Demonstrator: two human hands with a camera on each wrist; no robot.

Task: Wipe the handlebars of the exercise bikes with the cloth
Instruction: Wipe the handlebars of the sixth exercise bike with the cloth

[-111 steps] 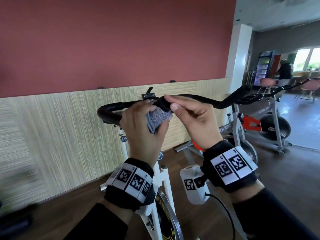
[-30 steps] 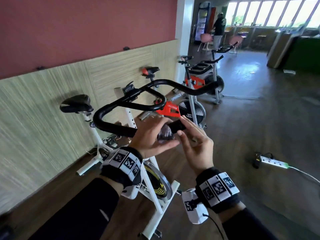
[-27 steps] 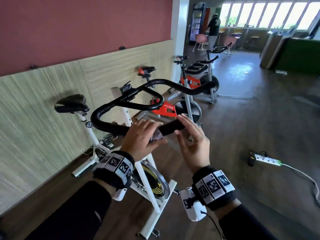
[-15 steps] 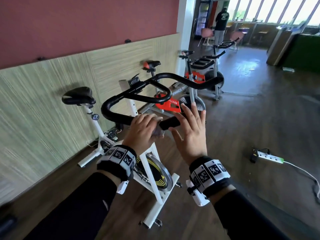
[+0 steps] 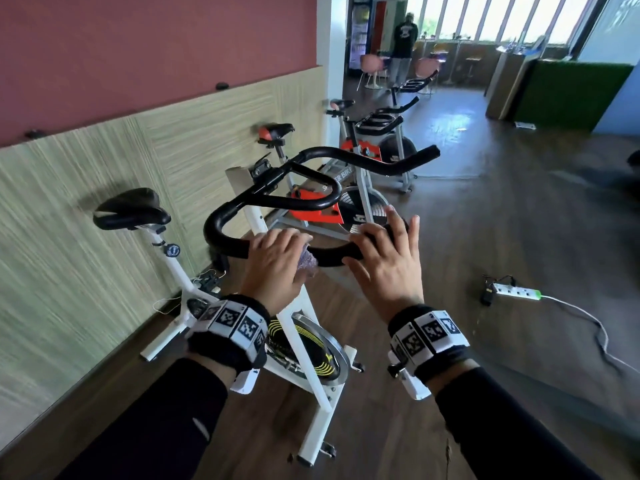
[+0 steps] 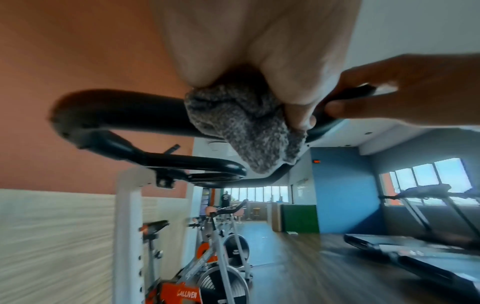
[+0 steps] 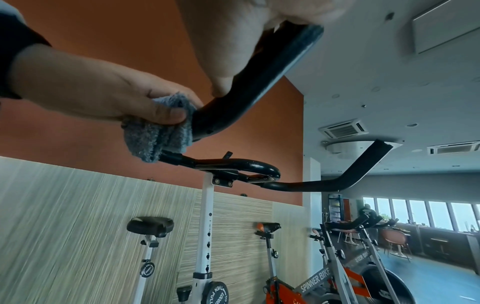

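Note:
The white bike's black handlebar (image 5: 227, 237) loops in front of me. My left hand (image 5: 277, 261) grips a grey fluffy cloth (image 5: 308, 265) wrapped round the near bar; the left wrist view shows the cloth (image 6: 244, 131) bunched over the bar (image 6: 116, 115) under my thumb. My right hand (image 5: 384, 268) holds the same bar's free end just right of the cloth, fingers lying over the top and thumb beneath. From the right wrist camera, my left hand (image 7: 91, 92) squeezes the cloth (image 7: 153, 139) against the bar (image 7: 259, 82).
Two more bikes stand beyond, an orange and grey one (image 5: 318, 206) and another (image 5: 381, 126). The wall runs along the left behind the saddle (image 5: 130, 207). A power strip (image 5: 516, 292) with cable lies on the floor at right. A person (image 5: 403, 46) stands far back.
My right hand let go of the cloth, spread open, then came down onto the bar's end. My left hand slid the cloth along the bar away from the end.

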